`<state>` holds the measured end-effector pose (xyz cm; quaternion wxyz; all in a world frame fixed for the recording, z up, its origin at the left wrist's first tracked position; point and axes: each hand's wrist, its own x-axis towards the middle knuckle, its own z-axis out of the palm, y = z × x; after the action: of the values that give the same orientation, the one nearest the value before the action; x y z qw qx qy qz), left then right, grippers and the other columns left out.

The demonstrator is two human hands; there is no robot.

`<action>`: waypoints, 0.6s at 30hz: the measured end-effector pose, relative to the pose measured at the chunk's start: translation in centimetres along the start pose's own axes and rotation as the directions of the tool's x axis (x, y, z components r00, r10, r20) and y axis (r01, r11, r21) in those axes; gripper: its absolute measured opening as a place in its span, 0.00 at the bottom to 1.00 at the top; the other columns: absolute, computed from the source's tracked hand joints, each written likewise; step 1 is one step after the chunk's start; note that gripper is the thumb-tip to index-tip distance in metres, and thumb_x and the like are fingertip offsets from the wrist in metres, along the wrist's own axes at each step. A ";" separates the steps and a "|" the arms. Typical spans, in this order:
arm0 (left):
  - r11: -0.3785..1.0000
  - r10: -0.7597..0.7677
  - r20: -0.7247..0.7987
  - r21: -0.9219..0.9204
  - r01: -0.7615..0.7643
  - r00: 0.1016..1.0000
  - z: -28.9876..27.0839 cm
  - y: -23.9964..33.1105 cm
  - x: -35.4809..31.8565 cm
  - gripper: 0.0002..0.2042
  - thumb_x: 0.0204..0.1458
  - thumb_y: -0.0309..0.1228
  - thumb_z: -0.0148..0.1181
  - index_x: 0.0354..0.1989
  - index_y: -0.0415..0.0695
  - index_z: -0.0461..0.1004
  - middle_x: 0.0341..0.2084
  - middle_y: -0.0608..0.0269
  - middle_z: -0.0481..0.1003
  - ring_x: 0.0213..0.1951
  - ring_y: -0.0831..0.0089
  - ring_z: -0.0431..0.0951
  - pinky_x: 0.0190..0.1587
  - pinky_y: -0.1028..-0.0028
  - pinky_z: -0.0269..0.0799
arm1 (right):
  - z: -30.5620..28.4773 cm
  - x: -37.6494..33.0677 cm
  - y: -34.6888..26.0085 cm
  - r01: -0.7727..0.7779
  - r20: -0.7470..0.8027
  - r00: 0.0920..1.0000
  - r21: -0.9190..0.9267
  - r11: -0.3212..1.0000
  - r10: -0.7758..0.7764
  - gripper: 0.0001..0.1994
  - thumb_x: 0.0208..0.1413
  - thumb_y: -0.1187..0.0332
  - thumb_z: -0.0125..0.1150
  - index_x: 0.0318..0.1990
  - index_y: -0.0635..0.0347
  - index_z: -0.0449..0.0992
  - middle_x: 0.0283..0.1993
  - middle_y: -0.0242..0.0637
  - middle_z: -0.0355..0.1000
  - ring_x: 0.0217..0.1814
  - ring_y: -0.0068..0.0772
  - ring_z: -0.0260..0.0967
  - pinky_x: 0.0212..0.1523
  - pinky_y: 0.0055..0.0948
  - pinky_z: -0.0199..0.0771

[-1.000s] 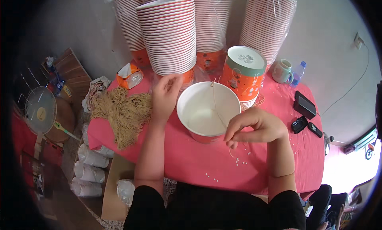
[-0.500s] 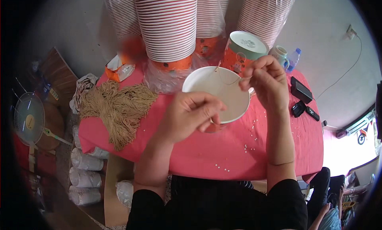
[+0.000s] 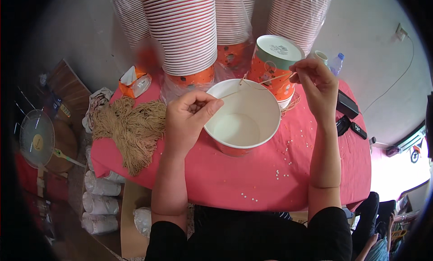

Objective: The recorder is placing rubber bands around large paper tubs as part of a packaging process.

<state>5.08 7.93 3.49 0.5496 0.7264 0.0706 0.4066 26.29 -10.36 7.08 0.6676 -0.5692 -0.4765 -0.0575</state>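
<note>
A large white-lined paper bucket [image 3: 267, 118] with an orange outside stands upright on the pink-covered table. At its far rim a thin tan cord [image 3: 274, 77] is fastened or threaded; exactly how is too small to tell. My left hand [image 3: 187, 121] pinches one stretch of the cord beside the bucket's left rim. Higher up, beyond the right rim, my right hand [image 3: 319, 91] pinches another stretch, drawn nearly straight. Only a little of the cord shows at each set of fingertips. A heap of loose tan cords [image 3: 128, 134] lies left of my left hand.
Tall stacks of paper buckets [image 3: 182, 35] rise at the back. An upturned orange and green bucket [image 3: 270, 67] stands behind the right rim. Small white pellets [image 3: 282, 174] dot the pink cloth [image 3: 234, 184]. Black cases [image 3: 346, 105] lie at right; a fan [image 3: 37, 139] stands at left.
My hands have moved apart, the left leftward and the right rightward. The cord, slack and curved before, is now stretched between them past the bucket's far rim.
</note>
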 end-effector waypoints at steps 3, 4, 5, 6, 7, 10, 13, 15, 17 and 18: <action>0.993 0.059 0.035 0.098 -0.062 0.998 0.8 0.3 -0.4 0.03 0.51 0.22 0.66 0.31 0.36 0.78 0.21 0.73 0.74 0.25 0.89 0.70 0.26 0.84 0.64 | -0.6 0.2 0.2 -0.038 0.053 0.998 -0.132 0.991 0.046 0.05 0.57 0.80 0.57 0.40 0.69 0.75 0.35 0.37 0.77 0.33 0.22 0.75 0.34 0.22 0.74; 0.981 0.151 0.024 0.117 -0.152 0.988 1.2 0.2 -0.5 0.03 0.50 0.21 0.67 0.29 0.36 0.78 0.22 0.70 0.75 0.24 0.87 0.71 0.25 0.83 0.64 | -0.8 0.2 0.0 -0.089 0.083 0.990 -0.236 0.968 0.112 0.06 0.55 0.80 0.58 0.40 0.68 0.75 0.35 0.37 0.77 0.32 0.21 0.75 0.33 0.23 0.73; 0.981 0.146 0.029 0.122 -0.148 0.989 1.3 0.3 -0.5 0.03 0.50 0.21 0.67 0.29 0.36 0.78 0.22 0.70 0.75 0.24 0.87 0.71 0.25 0.83 0.64 | -0.9 0.2 -0.2 -0.135 0.106 0.978 -0.339 0.931 0.180 0.07 0.54 0.79 0.59 0.41 0.67 0.76 0.35 0.37 0.77 0.32 0.21 0.74 0.32 0.24 0.72; 0.951 0.243 0.066 0.182 -0.252 0.968 1.5 0.6 -0.5 0.03 0.49 0.21 0.68 0.29 0.37 0.78 0.23 0.68 0.76 0.24 0.85 0.71 0.25 0.82 0.64 | -1.0 0.1 -0.7 -0.139 0.104 0.978 -0.334 0.932 0.183 0.07 0.54 0.79 0.59 0.41 0.67 0.76 0.35 0.37 0.77 0.32 0.21 0.74 0.32 0.24 0.72; 0.905 0.335 0.110 0.237 -0.352 0.936 1.6 0.9 -0.5 0.04 0.48 0.20 0.68 0.29 0.37 0.78 0.23 0.66 0.76 0.23 0.84 0.72 0.24 0.82 0.65 | -0.9 -0.2 -1.4 -0.037 0.111 0.987 -0.554 0.832 0.117 0.08 0.54 0.78 0.60 0.42 0.66 0.76 0.34 0.36 0.77 0.31 0.21 0.73 0.31 0.25 0.71; 0.890 0.353 0.135 0.258 -0.377 0.926 2.5 1.0 -0.6 0.04 0.47 0.20 0.69 0.29 0.39 0.78 0.23 0.66 0.76 0.22 0.82 0.71 0.24 0.80 0.65 | 0.2 -1.1 -3.2 0.085 0.155 0.988 -0.528 0.845 -0.003 0.12 0.51 0.76 0.63 0.44 0.63 0.76 0.36 0.36 0.76 0.28 0.27 0.71 0.30 0.26 0.71; 0.880 0.374 0.141 0.257 -0.399 0.917 2.1 0.4 -1.0 0.04 0.47 0.20 0.69 0.30 0.39 0.78 0.23 0.66 0.76 0.22 0.81 0.71 0.24 0.80 0.65 | 3.1 -3.0 -4.3 -0.047 0.424 0.899 -0.151 0.987 0.108 0.15 0.49 0.79 0.63 0.46 0.63 0.76 0.39 0.33 0.76 0.27 0.20 0.68 0.28 0.21 0.68; 0.879 0.396 0.147 0.224 -0.421 0.906 2.4 0.2 -0.9 0.04 0.47 0.20 0.69 0.30 0.40 0.78 0.23 0.66 0.76 0.22 0.81 0.71 0.24 0.80 0.64 | 4.1 -3.5 -4.5 -0.112 0.522 0.837 -0.133 0.985 0.165 0.13 0.50 0.80 0.63 0.45 0.63 0.76 0.35 0.28 0.75 0.26 0.13 0.64 0.28 0.16 0.64; 0.889 0.405 0.167 0.157 -0.430 0.899 2.7 0.1 -0.5 0.04 0.47 0.20 0.68 0.30 0.40 0.79 0.23 0.66 0.77 0.22 0.81 0.70 0.23 0.80 0.63 | 3.8 -3.4 -3.8 -0.142 0.513 0.835 -0.146 0.979 0.198 0.11 0.51 0.79 0.62 0.44 0.63 0.76 0.33 0.27 0.74 0.27 0.12 0.64 0.28 0.16 0.64; 0.890 0.399 0.166 0.164 -0.425 0.902 2.6 0.2 -0.6 0.04 0.47 0.20 0.68 0.30 0.40 0.79 0.23 0.66 0.77 0.22 0.81 0.70 0.23 0.80 0.63 | 3.9 -3.2 -3.4 -0.166 0.521 0.825 -0.143 0.976 0.217 0.09 0.52 0.79 0.62 0.42 0.63 0.76 0.30 0.27 0.73 0.27 0.12 0.64 0.28 0.17 0.64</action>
<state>6.36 5.58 3.23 0.3798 0.7998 -0.0808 0.4578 20.18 -9.83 6.81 0.4844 -0.6375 -0.5804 0.1487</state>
